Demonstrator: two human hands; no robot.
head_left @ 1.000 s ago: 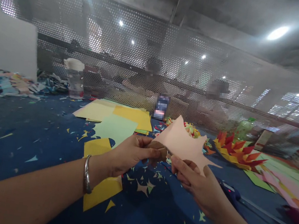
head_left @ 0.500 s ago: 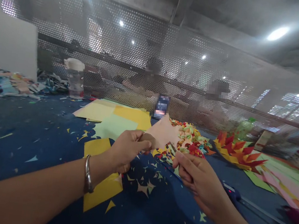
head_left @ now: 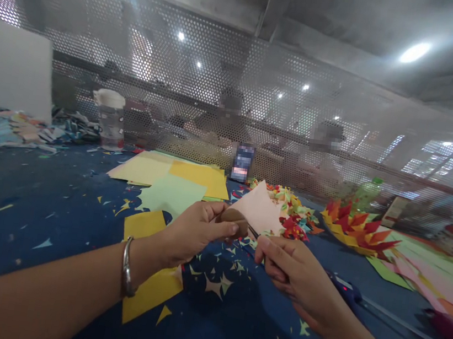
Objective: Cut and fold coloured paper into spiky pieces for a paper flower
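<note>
My left hand [head_left: 197, 232], with a silver bangle on its wrist, pinches a pale pink sheet of paper [head_left: 260, 210] and a rounded brown piece [head_left: 234, 220] lying against it. The sheet is held up above the table, its point tilted away from me. In my right hand [head_left: 292, 272] is a thin dark tool [head_left: 252, 231], gripped between thumb and fingers. Its tip meets the edge of the brown piece and paper. Most of the tool is hidden in the hand, so I cannot tell its kind. Beneath the hands lie small paper offcuts [head_left: 215, 286].
Yellow paper [head_left: 151, 298] lies beside my left wrist, with stacked sheets [head_left: 143, 168] behind. A heap of coloured scraps [head_left: 296, 228] sits beyond my right hand. A phone [head_left: 243, 160], water bottle [head_left: 111, 121], red-orange paper flower [head_left: 360, 231] and glue gun [head_left: 344, 290] surround the workspace.
The pink sheet has turned and shifted slightly right, showing more of the brown piece. My right hand has moved left and a little down, bringing the tool's tip to the brown piece.
</note>
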